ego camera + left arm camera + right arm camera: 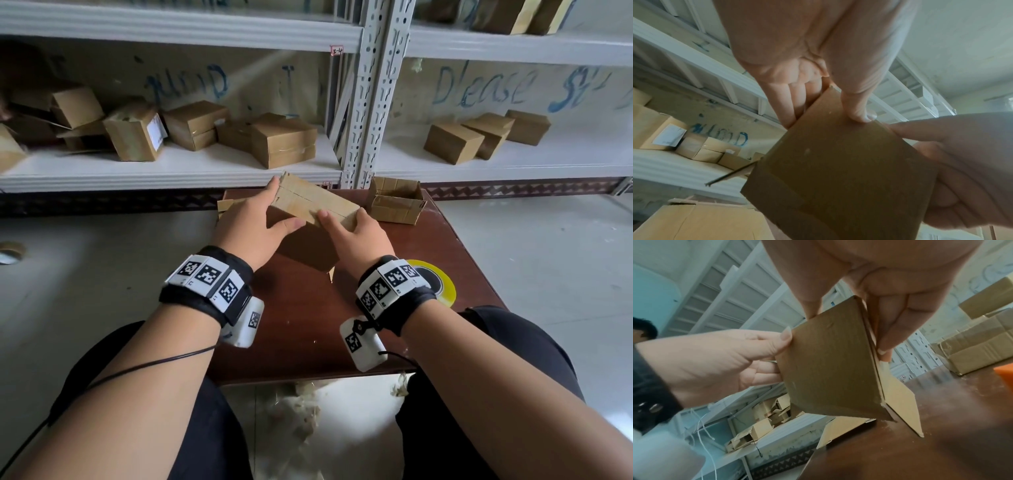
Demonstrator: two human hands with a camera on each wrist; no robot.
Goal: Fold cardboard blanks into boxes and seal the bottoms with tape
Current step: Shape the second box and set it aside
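A small brown cardboard box (310, 202) is held just above the dark wooden table (308, 325). Its upper face shows closed flaps meeting at a seam. Its lower flaps (900, 402) hang open towards the table. My left hand (253, 222) grips the box's left end, thumb on the near side (863, 113) and fingers behind. My right hand (356, 233) grips the right end, thumb on the near face and fingers curled round the far edge (885, 344). A yellow tape roll (442, 284) lies on the table, partly hidden by my right wrist.
An open-topped box (397, 202) stands at the table's back right. Flat cardboard (229, 204) lies at the back left. White metal shelving (370, 102) behind holds several closed boxes. Another person's head (643, 332) shows in the right wrist view. My knees flank the table's near edge.
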